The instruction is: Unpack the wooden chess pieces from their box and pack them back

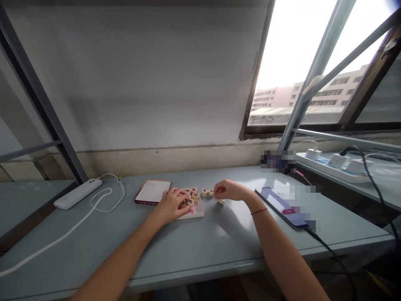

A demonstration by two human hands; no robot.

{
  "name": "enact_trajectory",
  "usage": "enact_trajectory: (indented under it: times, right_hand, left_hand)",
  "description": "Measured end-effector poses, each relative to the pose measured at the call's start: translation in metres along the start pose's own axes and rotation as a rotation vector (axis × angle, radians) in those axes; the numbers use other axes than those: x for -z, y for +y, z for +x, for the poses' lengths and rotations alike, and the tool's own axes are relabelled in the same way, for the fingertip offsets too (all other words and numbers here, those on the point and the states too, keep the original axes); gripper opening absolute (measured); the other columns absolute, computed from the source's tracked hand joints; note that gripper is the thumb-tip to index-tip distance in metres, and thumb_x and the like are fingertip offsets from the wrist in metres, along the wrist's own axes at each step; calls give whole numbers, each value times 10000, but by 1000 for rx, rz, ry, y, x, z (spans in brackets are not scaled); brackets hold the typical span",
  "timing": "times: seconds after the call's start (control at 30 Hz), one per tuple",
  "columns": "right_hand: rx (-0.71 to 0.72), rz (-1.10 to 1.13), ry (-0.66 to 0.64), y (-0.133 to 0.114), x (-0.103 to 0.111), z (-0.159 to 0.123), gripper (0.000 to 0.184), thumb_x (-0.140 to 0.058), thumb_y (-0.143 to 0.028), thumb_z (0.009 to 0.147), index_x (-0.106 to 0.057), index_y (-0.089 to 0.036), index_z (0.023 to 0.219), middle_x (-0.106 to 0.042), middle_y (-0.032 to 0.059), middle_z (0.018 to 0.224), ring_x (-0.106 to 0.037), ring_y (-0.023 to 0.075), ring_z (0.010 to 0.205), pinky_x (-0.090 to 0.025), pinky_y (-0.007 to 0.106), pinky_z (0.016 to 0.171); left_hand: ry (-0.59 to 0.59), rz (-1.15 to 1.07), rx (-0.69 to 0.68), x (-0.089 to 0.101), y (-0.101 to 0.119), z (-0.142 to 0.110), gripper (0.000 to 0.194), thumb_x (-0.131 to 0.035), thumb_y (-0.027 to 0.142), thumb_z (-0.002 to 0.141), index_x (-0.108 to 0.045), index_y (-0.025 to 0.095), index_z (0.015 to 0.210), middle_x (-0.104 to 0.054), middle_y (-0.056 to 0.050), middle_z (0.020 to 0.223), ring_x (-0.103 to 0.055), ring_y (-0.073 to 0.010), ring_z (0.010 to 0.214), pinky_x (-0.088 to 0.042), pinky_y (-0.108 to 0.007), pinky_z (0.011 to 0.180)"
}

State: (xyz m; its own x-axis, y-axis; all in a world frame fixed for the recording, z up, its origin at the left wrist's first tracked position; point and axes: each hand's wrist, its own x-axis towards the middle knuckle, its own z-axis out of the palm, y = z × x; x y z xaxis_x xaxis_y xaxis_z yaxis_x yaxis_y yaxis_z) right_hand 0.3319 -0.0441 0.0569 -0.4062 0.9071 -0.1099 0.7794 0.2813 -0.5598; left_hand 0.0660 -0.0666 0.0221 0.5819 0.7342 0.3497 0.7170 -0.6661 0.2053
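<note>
A small open box [196, 212] lies on the grey table [200, 246] and holds several round wooden chess pieces [194, 193] with red marks. My left hand [171, 205] rests over the box's left side, fingers curled on the pieces. Two more pieces [206, 192] lie on the table just right of the box. My right hand [228, 190] is closed in a pinch beside them, and another piece [222, 202] shows under its fingers. The box's lid [152, 192], white inside with a red rim, lies to the left.
A white power bank [77, 193] with a long white cable [103, 200] lies at the left. A phone [281, 206] on a black cable lies right of my right hand. A power strip [332, 166] with plugs sits on the neighbouring table under the window.
</note>
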Motion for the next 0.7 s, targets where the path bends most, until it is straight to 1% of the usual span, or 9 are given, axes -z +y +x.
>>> enact_trajectory:
  times: [0.1, 0.2, 0.27, 0.33, 0.4, 0.5, 0.6, 0.63, 0.7]
  right_hand:
    - [-55, 18, -43, 7, 6, -3, 196, -626, -301, 636, -672, -173, 778, -658, 24, 689, -525, 113, 566, -358, 204, 485]
    - [-187, -9, -128, 12, 6, -7, 265, -667, -307, 593, -636, -182, 825, -632, 5, 609, -492, 97, 446, -341, 208, 424]
    - [-282, -21, -122, 14, 4, -10, 291, -679, -292, 576, -612, -187, 839, -602, -9, 552, -494, 102, 404, -349, 212, 407]
    - [-360, -2, -100, 15, 1, -11, 281, -675, -261, 568, -592, -188, 826, -581, -15, 527, -528, 120, 409, -381, 218, 412]
    - [-404, 18, -96, 15, -4, -12, 257, -660, -229, 562, -573, -185, 800, -570, -16, 521, -555, 138, 425, -411, 229, 419]
    - [-416, 3, -104, 13, -9, -10, 246, -638, -200, 558, -553, -184, 788, -564, -16, 508, -563, 148, 430, -422, 232, 415]
    - [-363, -29, -111, 10, -9, -8, 214, -618, -208, 581, -550, -181, 782, -582, -6, 537, -551, 129, 428, -404, 213, 414]
    - [-329, -37, -95, 10, -6, -8, 199, -607, -220, 598, -552, -181, 785, -595, 2, 568, -544, 120, 429, -393, 207, 413]
    - [-246, -41, -4, 10, -1, -7, 185, -583, -247, 631, -553, -183, 803, -627, 21, 666, -530, 102, 451, -370, 197, 418]
  left_hand:
    - [-1, 4, 2, 0, 1, 0, 217, -543, 353, 815, -642, 266, 987, -593, -29, 1107, -472, -225, 1065, -361, -389, 899]
    - [-9, 3, 7, 1, 1, 0, 226, -540, 369, 818, -643, 260, 987, -590, -34, 1111, -474, -229, 1064, -359, -391, 899]
    - [-14, 0, 7, 1, 1, 0, 225, -541, 366, 818, -643, 259, 987, -588, -37, 1119, -471, -230, 1070, -357, -391, 899]
    - [-16, -4, 5, 1, 0, 0, 216, -546, 352, 816, -640, 262, 987, -589, -35, 1117, -469, -228, 1073, -356, -392, 897]
    - [-13, -5, 4, 0, 0, 0, 208, -551, 343, 812, -638, 267, 986, -593, -30, 1105, -470, -225, 1071, -356, -395, 897]
    - [-10, -4, 2, 0, -1, 0, 212, -550, 349, 816, -637, 273, 994, -594, -29, 1095, -472, -223, 1067, -357, -394, 896]
    - [-16, -6, -2, 0, -1, 0, 221, -542, 365, 822, -637, 273, 999, -592, -30, 1100, -471, -220, 1069, -359, -385, 895]
    - [-19, -7, -3, 0, -1, 0, 223, -541, 366, 822, -636, 274, 1002, -591, -30, 1103, -470, -220, 1072, -358, -385, 896]
    - [-21, -9, 0, 0, -1, 0, 226, -541, 365, 821, -636, 273, 1004, -590, -30, 1105, -469, -223, 1074, -359, -387, 896]
